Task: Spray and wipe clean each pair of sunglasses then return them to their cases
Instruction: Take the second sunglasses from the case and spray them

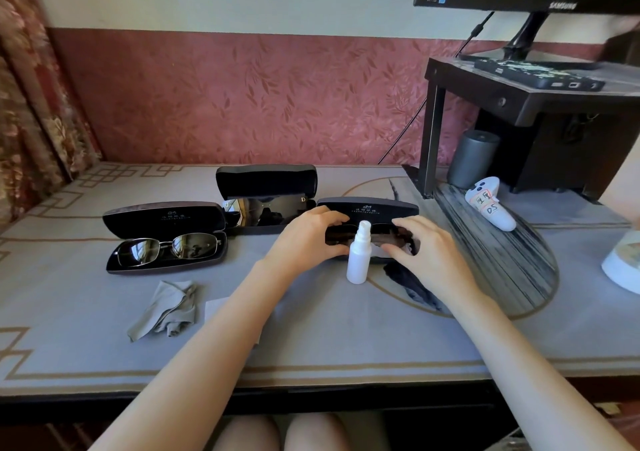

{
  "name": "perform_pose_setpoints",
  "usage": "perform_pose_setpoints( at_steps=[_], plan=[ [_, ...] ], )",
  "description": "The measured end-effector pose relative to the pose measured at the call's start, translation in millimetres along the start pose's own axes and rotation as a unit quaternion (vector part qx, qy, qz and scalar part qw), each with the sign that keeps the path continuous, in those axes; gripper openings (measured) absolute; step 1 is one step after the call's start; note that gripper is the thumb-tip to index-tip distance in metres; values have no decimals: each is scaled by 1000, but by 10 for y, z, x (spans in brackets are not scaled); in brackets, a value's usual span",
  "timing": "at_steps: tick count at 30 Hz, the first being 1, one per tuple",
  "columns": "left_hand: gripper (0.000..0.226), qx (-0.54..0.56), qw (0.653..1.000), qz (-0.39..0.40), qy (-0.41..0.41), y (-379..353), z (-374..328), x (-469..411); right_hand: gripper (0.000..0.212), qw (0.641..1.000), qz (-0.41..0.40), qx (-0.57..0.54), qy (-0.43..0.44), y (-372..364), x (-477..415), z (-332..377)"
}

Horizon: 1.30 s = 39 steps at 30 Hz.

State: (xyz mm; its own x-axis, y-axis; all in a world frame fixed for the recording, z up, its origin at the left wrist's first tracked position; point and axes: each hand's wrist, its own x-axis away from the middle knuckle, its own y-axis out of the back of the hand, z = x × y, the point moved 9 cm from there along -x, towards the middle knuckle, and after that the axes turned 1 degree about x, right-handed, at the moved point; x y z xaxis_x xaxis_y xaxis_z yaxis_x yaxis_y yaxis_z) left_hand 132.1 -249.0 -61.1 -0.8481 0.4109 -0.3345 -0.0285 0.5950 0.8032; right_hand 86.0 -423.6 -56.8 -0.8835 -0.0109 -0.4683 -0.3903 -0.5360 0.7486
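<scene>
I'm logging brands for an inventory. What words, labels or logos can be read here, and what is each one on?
"SAMSUNG": lower bezel of the monitor.
"D": at both ends of the sunglasses in the middle case.
"DS": handwritten label on the white controller; the marks above it are unclear.
Logo and print on the left case lid and the right case lid: too small to read.
Stickers on the monitor's corner: too small to read.

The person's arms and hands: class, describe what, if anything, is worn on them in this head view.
Nothing is worn. The left hand and right hand are bare, with no gloves and no rings showing. The left forearm and right forearm are bare to the frame edge: no sleeves, watch or bracelets in view.
</scene>
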Motion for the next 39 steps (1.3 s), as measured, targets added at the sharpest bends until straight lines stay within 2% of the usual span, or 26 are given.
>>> perform_pose_setpoints(
  at_steps=[6, 11, 21, 25, 32, 39],
  plan=[
    [50, 19, 997, -72, -23, 134, -63, 65, 42, 995, -44, -87, 10, 142, 10, 79],
    [51, 46, 992, -113, -30, 286, -107, 100, 42, 991, -70, -108, 38, 217, -1, 182],
    [48, 11, 983, -173, -67, 747, -226, 152, 47, 983, -90, -139, 76, 322, -153, 432],
    [47, 7, 977, -198, -75, 986, -266, 229, 52, 982, -79, -151, 85, 372, -229, 577],
    [47, -15, 970, -226, -86, 1398, -372, 464, 49, 976, -80, -139, 147, 506, -288, 947],
    [46, -5, 970, -230, -81, 1687, -284, 778, 49, 962, -4, -207, 176, 408, -259, 1304]
  ],
)
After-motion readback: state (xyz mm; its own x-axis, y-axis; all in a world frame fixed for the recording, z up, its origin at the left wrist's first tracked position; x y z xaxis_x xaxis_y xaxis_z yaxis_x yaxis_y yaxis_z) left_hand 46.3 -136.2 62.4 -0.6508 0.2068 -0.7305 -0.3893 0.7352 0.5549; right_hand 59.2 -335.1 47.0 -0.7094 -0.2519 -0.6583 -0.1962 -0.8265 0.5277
